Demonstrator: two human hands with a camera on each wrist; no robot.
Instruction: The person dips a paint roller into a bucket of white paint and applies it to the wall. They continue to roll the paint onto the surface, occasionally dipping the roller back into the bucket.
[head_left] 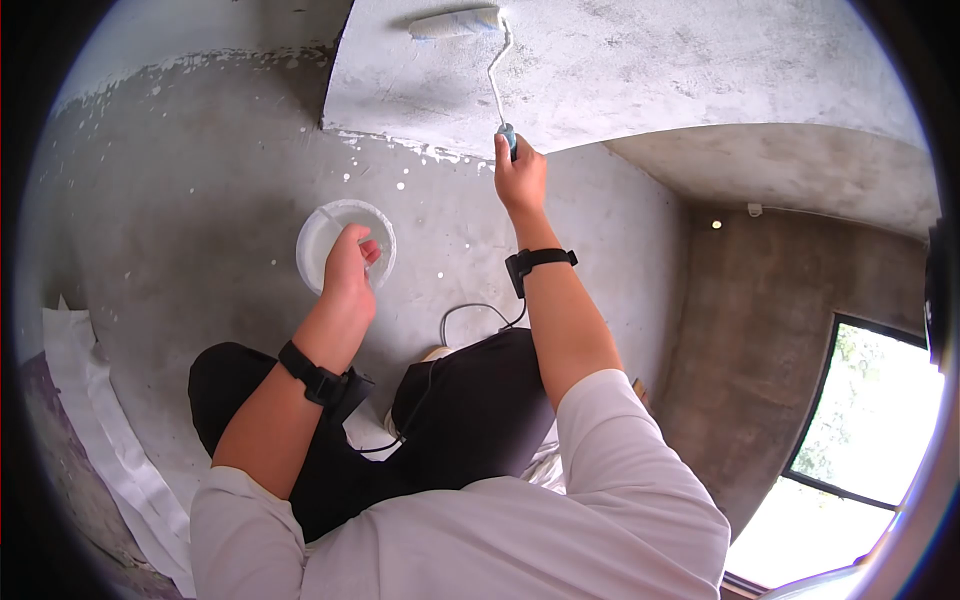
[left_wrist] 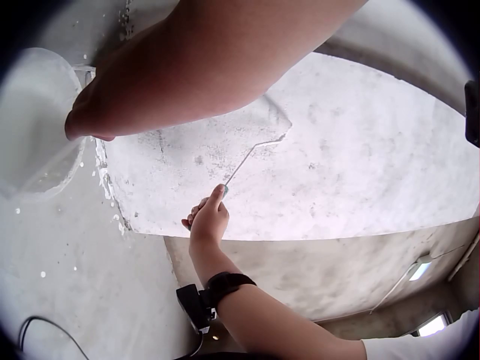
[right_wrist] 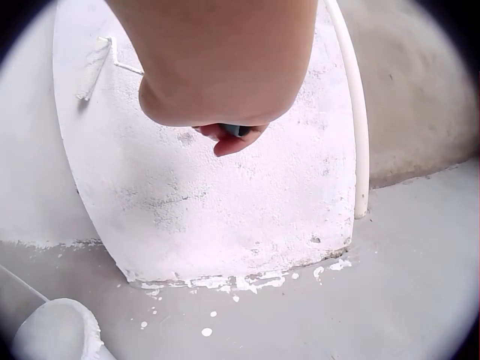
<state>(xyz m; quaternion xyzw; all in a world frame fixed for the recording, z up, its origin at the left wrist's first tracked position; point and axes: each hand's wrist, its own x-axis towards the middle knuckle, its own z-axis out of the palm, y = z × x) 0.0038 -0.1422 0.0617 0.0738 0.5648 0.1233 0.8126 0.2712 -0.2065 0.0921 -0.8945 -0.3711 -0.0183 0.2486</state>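
Note:
My right hand [head_left: 521, 182] grips the blue-green handle of a paint roller [head_left: 455, 24]. Its bent metal rod reaches up to the roller sleeve, which lies against the white-painted wall [head_left: 640, 75]. In the right wrist view the forearm hides most of the grip, while the roller's sleeve [right_wrist: 93, 69] shows at upper left. Over a white bucket [head_left: 306, 245], my left hand [head_left: 348, 265] has its fingers curled round the bucket's raised handle [right_wrist: 22, 283]. Pale paint coats the bucket's inside.
White paint spots dot the grey floor [head_left: 230, 200] along the wall's foot. A pale strip of sheeting [head_left: 110, 420] lies at left. Black cables [head_left: 470, 308] run from the wrist cameras near my knees. At right is a bright window [head_left: 850, 430]. A pale pipe [right_wrist: 358, 127] edges the wall.

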